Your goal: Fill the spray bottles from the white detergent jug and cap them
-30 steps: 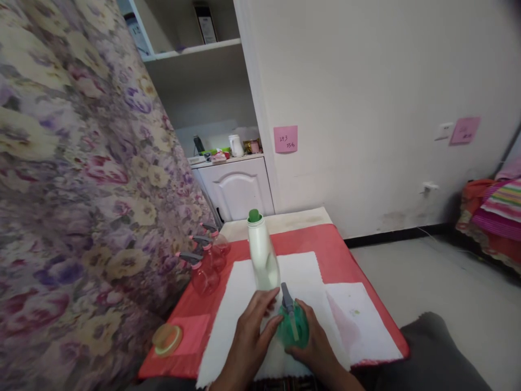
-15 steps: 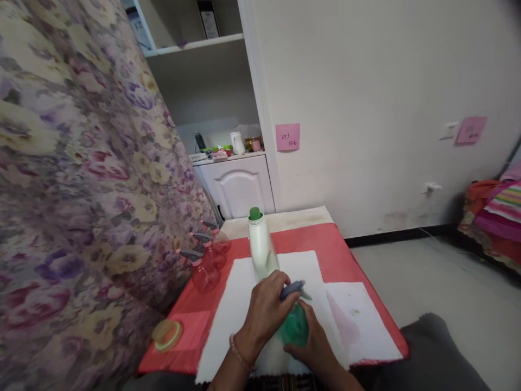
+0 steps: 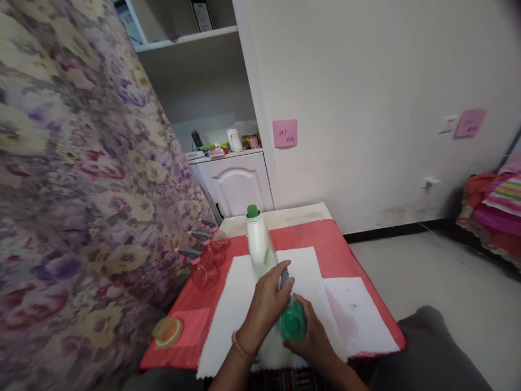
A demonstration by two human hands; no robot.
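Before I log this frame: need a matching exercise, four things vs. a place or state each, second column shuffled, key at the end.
Things
1. Left hand
2. Right hand
3. Pale bottle
4. Pink spray bottles

Place or state
A. Lined up by the left edge of the red cloth
B. Holding the body of the green bottle
C. Upright beyond the hands, green piece at its mouth
D. Fingers at the grey spray head

Pairs: 1-D, 2-B, 3-C, 4-A
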